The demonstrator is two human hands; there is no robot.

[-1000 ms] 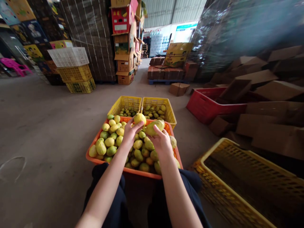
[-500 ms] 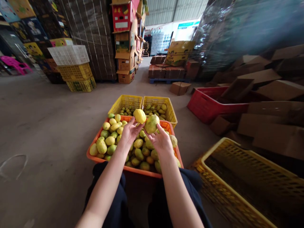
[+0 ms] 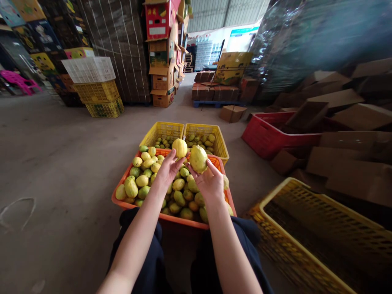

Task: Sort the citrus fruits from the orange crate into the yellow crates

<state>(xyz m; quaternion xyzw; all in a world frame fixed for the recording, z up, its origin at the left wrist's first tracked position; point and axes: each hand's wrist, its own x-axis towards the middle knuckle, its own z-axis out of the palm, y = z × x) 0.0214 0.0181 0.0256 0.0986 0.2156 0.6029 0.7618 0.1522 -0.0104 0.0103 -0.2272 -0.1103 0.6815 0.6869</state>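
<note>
In my left hand (image 3: 167,171) a round yellow lemon (image 3: 179,148) is held up at the fingertips. My right hand (image 3: 212,182) grips a larger yellow-green lemon (image 3: 198,159), its pointed end tilted upward. The two fruits are close together, side by side but apart, above an orange crate (image 3: 122,206). Many yellow and green lemons (image 3: 178,185) fill that crate, some mottled with green or brown. My forearms hide part of the pile.
Behind the orange crate stand two yellow crates (image 3: 225,143) holding more fruit. A large yellow crate (image 3: 294,216) is at my right, with a red crate (image 3: 275,139) and flattened cardboard (image 3: 358,163) beyond. Stacked boxes (image 3: 161,57) rise at the back.
My right hand has turned its lemon so the pointed end now faces up, and moved it slightly right, away from the left one. The left lemon has risen and turned slightly.
</note>
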